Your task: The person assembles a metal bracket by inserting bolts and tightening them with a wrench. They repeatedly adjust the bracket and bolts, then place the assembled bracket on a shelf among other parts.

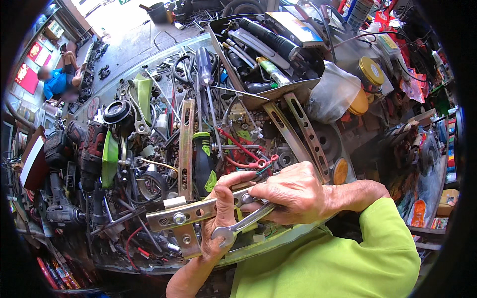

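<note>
- Our left hand (222,211) is wrapped around the slotted metal bracket (191,215) near its middle, fingers curled behind it; our right hand (293,196) is closed on the wrench (248,222), its fingertips by the bolt (247,198) toward the bracket's right end.
- The bracket lies directly between our hands, its long axis running from lower left to upper right; a shorter crosspiece (189,242) hangs from its left end, under a second bolt (180,218).
- The wrench slants much the same way, on our body's side of the bracket. Its open end overlaps our left hand near the wrist, apart from both bolt heads; our right hand is the nearer to the right bolt, our left to the other.
- Just beyond, the black-and-green handle (202,161) and an upright slotted bar (186,149) crowd the far side, with red-handled pliers (243,149) near our right knuckles.
- Farther out, two more slotted bars (300,131) lean by a metal tray (256,103), and power drills (92,149) sit well left.
</note>
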### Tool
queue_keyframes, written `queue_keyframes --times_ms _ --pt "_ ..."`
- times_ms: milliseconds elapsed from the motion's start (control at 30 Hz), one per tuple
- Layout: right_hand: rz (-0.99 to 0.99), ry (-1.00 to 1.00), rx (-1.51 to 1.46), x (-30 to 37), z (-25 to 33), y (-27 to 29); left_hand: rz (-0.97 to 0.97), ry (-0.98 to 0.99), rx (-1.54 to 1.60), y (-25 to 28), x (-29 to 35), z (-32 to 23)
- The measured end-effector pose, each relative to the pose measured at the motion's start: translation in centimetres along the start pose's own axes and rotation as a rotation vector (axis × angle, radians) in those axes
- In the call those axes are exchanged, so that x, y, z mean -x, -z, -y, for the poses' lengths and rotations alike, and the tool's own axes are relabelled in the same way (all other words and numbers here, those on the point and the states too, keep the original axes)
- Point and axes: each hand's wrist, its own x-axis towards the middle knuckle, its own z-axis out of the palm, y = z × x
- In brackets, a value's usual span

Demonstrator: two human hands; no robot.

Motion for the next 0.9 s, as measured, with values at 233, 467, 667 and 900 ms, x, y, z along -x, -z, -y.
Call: queue_keyframes --times_ms 233,467,667,900 --pt "0.016 0.171 -0.138 0.8 -0.9 -0.6 -0.086 0.022 0.058 0.2 0.3 0.6" --pt "-0.028 0.153 -0.034 0.6 -0.7 -0.1 -0.024 -0.008 0.078 0.0 -0.1 0.7" --pt "0.007 0.216 0.000 0.9 -1.2 0.1 -0.013 -0.004 0.268 -0.1 0.0 0.9" --pt "-0.103 0.228 0.045 1.0 -0.8 0.0 0.019 0.035 0.344 -0.2 0.1 -0.8"
